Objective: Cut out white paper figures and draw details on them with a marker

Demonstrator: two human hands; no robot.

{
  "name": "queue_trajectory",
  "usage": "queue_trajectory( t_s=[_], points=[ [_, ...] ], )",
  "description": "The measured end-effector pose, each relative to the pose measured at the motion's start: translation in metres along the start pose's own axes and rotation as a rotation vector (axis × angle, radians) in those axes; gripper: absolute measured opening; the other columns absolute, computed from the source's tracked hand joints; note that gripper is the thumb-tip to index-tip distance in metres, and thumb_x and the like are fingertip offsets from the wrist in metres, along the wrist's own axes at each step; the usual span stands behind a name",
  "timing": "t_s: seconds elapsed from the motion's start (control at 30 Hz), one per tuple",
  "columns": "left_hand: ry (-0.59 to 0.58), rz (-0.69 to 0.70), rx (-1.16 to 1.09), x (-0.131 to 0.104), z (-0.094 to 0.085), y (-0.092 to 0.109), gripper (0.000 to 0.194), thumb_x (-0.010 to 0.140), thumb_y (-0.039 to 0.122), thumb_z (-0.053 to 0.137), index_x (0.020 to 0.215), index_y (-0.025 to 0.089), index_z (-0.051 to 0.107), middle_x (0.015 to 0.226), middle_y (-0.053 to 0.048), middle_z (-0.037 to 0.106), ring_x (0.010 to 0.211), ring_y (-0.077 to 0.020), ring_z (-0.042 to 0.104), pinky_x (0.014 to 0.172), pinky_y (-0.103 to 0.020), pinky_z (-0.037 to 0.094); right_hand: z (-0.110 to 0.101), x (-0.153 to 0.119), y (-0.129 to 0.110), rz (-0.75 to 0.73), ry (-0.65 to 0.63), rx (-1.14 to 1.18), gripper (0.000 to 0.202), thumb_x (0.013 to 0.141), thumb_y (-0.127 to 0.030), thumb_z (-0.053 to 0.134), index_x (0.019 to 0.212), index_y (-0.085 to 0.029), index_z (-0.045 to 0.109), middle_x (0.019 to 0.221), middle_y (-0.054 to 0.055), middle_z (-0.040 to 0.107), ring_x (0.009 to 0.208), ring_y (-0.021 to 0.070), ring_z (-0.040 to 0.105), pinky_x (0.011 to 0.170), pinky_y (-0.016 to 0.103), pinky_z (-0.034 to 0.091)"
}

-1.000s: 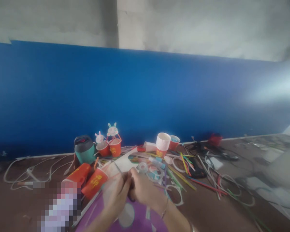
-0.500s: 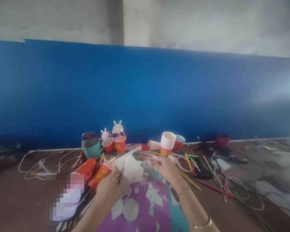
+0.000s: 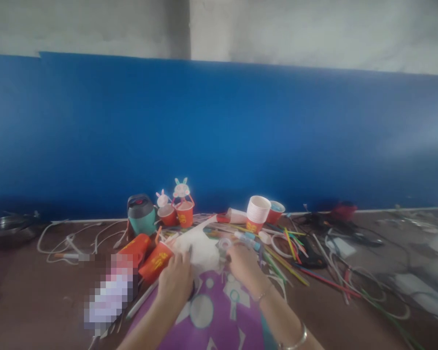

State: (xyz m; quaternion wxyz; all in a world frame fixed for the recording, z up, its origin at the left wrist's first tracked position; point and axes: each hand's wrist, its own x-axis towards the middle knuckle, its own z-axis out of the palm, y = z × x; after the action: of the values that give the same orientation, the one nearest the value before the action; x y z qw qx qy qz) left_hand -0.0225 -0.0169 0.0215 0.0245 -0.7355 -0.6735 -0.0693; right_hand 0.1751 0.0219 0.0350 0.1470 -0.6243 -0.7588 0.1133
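Observation:
My left hand point(image 3: 175, 278) is closed at the left edge of a white sheet of paper point(image 3: 200, 250). A thin dark tip and a dark loop show beside its fingers; they look like scissors, mostly hidden by the hand. My right hand point(image 3: 245, 268) has its fingers bent together at the right side of the paper, just below a roll of tape point(image 3: 225, 243). What its fingertips hold, if anything, is hidden. Under both wrists lies a purple sheet point(image 3: 219, 323) bearing a white paper circle point(image 3: 201, 311) and several cut scraps.
Two cups with paper rabbit figures point(image 3: 181, 188) stand at the back, beside a teal-and-grey bottle point(image 3: 141, 216). Orange cups point(image 3: 156, 261) lie left. A stack of white cups point(image 3: 258, 210) stands right, near blue-and-white tubes point(image 3: 248, 240), coloured sticks point(image 3: 286, 267) and cables point(image 3: 330, 262).
My right hand has drawn back toward me, uncovering the blue-and-white tubes. My left hand has shifted slightly nearer and turned, so less of the dark tool shows. The view has tilted slightly.

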Motion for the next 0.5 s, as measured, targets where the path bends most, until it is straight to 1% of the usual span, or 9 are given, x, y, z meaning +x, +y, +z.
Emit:
queue_trajectory(
  t_s=[0.07, 0.13, 0.17, 0.23, 0.33, 0.4, 0.5],
  points=[
    [0.018, 0.157, -0.076, -0.002, 0.001, 0.003, 0.028, 0.088, 0.014, 0.037, 0.104, 0.016, 0.060, 0.105, -0.012, 0.061, 0.102, -0.0264, 0.056, 0.081, -0.035, 0.046, 0.005, 0.001, -0.003, 0.007, -0.012, -0.082, 0.023, 0.070, -0.004, 0.052, 0.076, -0.014, 0.071, 0.087, 0.017, 0.071, 0.088, 0.0289, 0.064, 0.074, 0.034, 0.042],
    [-0.001, 0.305, -0.144, -0.004, 0.003, 0.006, 0.024, 0.088, 0.015, 0.040, 0.096, 0.018, 0.062, 0.101, -0.010, 0.062, 0.100, -0.0250, 0.055, 0.087, -0.036, 0.043, 0.007, 0.001, -0.004, 0.015, -0.022, -0.137, 0.023, 0.070, -0.004, 0.051, 0.077, -0.013, 0.071, 0.086, 0.018, 0.071, 0.088, 0.0298, 0.065, 0.074, 0.035, 0.042],
    [-0.020, 0.349, -0.163, -0.005, 0.003, 0.007, 0.022, 0.087, 0.016, 0.042, 0.094, 0.018, 0.063, 0.099, -0.009, 0.062, 0.099, -0.0250, 0.055, 0.088, -0.037, 0.042, 0.008, 0.002, -0.003, 0.015, -0.027, -0.156, 0.023, 0.070, -0.003, 0.051, 0.078, -0.013, 0.071, 0.085, 0.018, 0.071, 0.087, 0.0296, 0.065, 0.074, 0.034, 0.042],
    [-0.051, 0.377, -0.165, -0.006, 0.004, 0.008, 0.021, 0.086, 0.017, 0.044, 0.093, 0.017, 0.064, 0.097, -0.009, 0.063, 0.097, -0.0257, 0.055, 0.088, -0.039, 0.042, 0.007, 0.002, -0.002, 0.011, -0.037, -0.180, 0.022, 0.068, -0.003, 0.052, 0.078, -0.013, 0.070, 0.084, 0.018, 0.071, 0.086, 0.0289, 0.065, 0.073, 0.033, 0.041],
    [-0.065, 0.359, -0.166, -0.005, 0.005, 0.008, 0.022, 0.085, 0.014, 0.045, 0.093, 0.016, 0.065, 0.096, -0.009, 0.064, 0.095, -0.0258, 0.056, 0.088, -0.041, 0.041, 0.001, 0.003, 0.000, -0.003, -0.053, -0.186, 0.019, 0.066, -0.006, 0.056, 0.078, -0.013, 0.069, 0.084, 0.016, 0.071, 0.084, 0.0274, 0.065, 0.068, 0.030, 0.040],
    [-0.050, 0.346, -0.195, -0.004, 0.006, 0.007, 0.023, 0.085, 0.013, 0.044, 0.094, 0.016, 0.065, 0.097, -0.009, 0.064, 0.095, -0.0255, 0.056, 0.088, -0.041, 0.040, -0.007, 0.002, 0.003, -0.009, -0.057, -0.180, 0.016, 0.066, -0.008, 0.057, 0.076, -0.014, 0.068, 0.082, 0.013, 0.072, 0.080, 0.0250, 0.065, 0.065, 0.028, 0.038],
    [-0.005, 0.330, -0.241, -0.004, 0.011, 0.005, 0.022, 0.085, 0.012, 0.044, 0.093, 0.018, 0.064, 0.095, -0.007, 0.064, 0.095, -0.0249, 0.056, 0.089, -0.041, 0.040, -0.028, -0.002, 0.007, 0.008, -0.070, -0.103, 0.011, 0.063, -0.011, 0.059, 0.069, -0.018, 0.065, 0.076, 0.007, 0.071, 0.073, 0.0205, 0.064, 0.059, 0.025, 0.035]
  ],
)
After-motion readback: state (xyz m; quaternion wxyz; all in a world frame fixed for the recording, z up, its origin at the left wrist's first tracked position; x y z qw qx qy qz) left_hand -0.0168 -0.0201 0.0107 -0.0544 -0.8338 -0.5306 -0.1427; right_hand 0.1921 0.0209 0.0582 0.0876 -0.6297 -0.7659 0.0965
